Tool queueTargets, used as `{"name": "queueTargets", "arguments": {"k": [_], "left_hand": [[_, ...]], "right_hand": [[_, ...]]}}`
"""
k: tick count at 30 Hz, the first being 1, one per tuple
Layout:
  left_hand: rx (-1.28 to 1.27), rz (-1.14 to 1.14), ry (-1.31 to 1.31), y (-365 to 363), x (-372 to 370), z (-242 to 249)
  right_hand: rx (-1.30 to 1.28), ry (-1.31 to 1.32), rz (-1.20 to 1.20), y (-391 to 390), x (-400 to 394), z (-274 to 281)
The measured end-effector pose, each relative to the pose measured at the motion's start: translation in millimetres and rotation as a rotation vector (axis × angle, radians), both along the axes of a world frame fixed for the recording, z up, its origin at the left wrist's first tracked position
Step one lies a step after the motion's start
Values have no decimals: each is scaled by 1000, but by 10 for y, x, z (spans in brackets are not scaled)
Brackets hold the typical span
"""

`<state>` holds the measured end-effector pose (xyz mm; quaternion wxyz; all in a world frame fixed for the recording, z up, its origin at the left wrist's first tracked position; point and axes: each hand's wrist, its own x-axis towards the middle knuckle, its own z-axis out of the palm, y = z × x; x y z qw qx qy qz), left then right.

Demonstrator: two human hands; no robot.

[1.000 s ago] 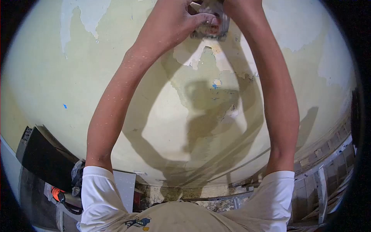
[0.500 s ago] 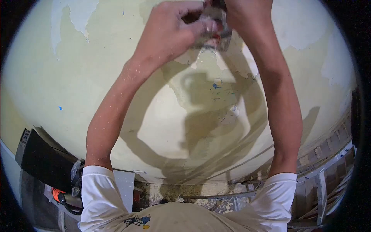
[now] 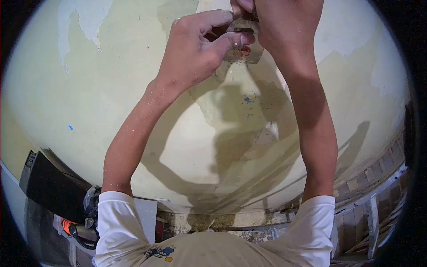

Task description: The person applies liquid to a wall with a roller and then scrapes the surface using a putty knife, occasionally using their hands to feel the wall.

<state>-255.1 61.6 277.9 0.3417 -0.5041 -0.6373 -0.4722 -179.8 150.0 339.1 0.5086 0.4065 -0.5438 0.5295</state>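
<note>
Near the top edge of the view, a flat metal scraper blade [image 3: 254,54] with a round red mark is held up in front of the wall. My left hand [image 3: 193,46] is closed on it, its dusty thumb lying across the metal and its fingers bent. My right hand [image 3: 287,29] is closed at the upper right part of the scraper. That hand covers the handle, if there is one, and the top of the frame cuts off part of the hand. White specks dot both forearms.
The pale yellow-green wall [image 3: 120,66] has peeled white patches and small blue marks [image 3: 248,100]. At lower left stand a black panel [image 3: 53,187] and an orange item [image 3: 67,226]. A wooden ladder-like frame [image 3: 372,222] leans at lower right. Debris lies along the wall's foot.
The scraper blade was blurred and is now sharper, its red mark plainer. Both hands sit slightly lower in view, and my right forearm has shifted a little inward.
</note>
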Motion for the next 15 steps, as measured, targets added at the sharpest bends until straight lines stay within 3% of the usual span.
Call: {"name": "queueTargets", "arguments": {"k": [5,8,12,15], "left_hand": [[-19,115,99,20,-35,134],[-30,110,107,20,-2,96],[-8,36,64,23,-22,123],[-8,35,87,45,-7,44]], "right_hand": [[63,51,43,28,-17,120],[-100,-105,75,-4,85,18],[61,-58,-13,11,54,82],[-118,-101,-1,-12,55,-11]]}}
